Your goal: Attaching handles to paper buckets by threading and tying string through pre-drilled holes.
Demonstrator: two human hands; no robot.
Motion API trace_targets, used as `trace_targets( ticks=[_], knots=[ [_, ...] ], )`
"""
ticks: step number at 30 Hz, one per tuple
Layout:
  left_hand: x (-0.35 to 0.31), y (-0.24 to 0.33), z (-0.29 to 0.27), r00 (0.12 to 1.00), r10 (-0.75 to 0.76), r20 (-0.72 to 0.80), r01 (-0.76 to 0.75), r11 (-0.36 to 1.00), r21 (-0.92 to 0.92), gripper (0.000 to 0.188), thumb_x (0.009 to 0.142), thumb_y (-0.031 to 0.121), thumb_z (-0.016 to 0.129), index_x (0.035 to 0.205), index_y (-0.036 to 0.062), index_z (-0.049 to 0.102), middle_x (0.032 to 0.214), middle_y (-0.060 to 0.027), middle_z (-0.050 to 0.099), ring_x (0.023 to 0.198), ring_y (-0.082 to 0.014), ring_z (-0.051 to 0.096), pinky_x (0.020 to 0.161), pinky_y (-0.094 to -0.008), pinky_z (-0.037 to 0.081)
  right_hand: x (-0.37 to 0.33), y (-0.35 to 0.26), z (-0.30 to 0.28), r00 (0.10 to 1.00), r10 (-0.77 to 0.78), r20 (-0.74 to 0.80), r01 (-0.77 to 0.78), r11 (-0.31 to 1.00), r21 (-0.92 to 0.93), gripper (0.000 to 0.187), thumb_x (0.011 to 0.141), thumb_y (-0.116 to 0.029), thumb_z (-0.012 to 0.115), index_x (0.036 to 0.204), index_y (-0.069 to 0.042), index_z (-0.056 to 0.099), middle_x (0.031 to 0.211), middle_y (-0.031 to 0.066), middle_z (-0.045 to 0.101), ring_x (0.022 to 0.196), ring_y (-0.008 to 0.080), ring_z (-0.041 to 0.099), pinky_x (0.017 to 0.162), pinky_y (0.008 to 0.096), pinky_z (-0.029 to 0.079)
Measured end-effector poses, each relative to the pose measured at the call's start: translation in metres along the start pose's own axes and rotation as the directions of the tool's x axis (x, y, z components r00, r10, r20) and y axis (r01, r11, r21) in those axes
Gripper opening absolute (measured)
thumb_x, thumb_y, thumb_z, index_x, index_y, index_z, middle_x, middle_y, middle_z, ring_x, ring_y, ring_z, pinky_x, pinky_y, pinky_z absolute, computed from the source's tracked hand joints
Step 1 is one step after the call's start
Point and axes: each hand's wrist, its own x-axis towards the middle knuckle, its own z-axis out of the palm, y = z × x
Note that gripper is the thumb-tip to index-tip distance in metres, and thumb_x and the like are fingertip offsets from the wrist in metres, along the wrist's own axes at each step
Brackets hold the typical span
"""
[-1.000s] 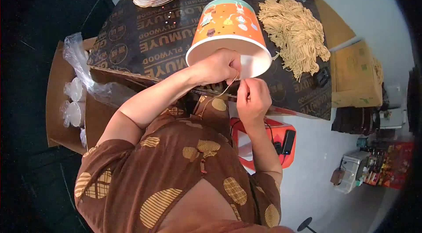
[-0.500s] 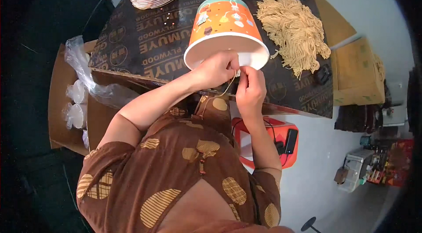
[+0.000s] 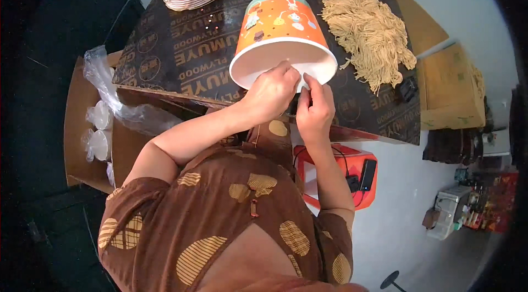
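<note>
Orange card makes up the bucket [image 3: 275,23], tipped on its side on the counter [image 3: 192,74], its white mouth facing the person, presumably so both hands can reach the rim. From the head view, the left hand [image 3: 273,89] has its fingers bunched together at the opening; whether the right hand's [image 3: 318,107] finger and thumb meet, I can't tell. Tan cords [image 3: 371,41] lie just beside, seemingly for easy reach.
</note>
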Motion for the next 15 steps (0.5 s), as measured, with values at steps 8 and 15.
trace_targets(
  ticks=[8, 15],
  knots=[
    [0.002, -0.004, -0.003, 0.997, -0.029, 0.076, 0.031, 0.999, -0.022, 0.013, 0.081, -0.002, 0.059, 0.090, 0.0000, 0.050, 0.080, -0.0206, 0.059, 0.070, -0.0408, 0.062, 0.058, -0.0456, 0.050, 0.004, 0.001, -0.003, 1.000, 0.012, 0.022, -0.012, 0.999, 0.033, 0.032, 0.081, 0.005, 0.057, 0.112, -0.003, 0.059, 0.080, 0.0178, 0.055, 0.073, 0.0374, 0.055, 0.064, 0.0463, 0.044],
    [0.000, -0.008, -0.001, 0.987, -0.039, 0.158, 0.042, 0.999, -0.015, 0.018, 0.083, 0.000, 0.057, 0.096, 0.0005, 0.045, 0.083, -0.0210, 0.061, 0.069, -0.0401, 0.063, 0.058, -0.0455, 0.051, 0.015, -0.003, -0.012, 0.972, 0.108, 0.211, -0.127, 0.989, 0.081, 0.027, 0.085, 0.003, 0.054, 0.111, -0.004, 0.059, 0.088, 0.0224, 0.061, 0.083, 0.0412, 0.060, 0.071, 0.0457, 0.047]
  ],
)
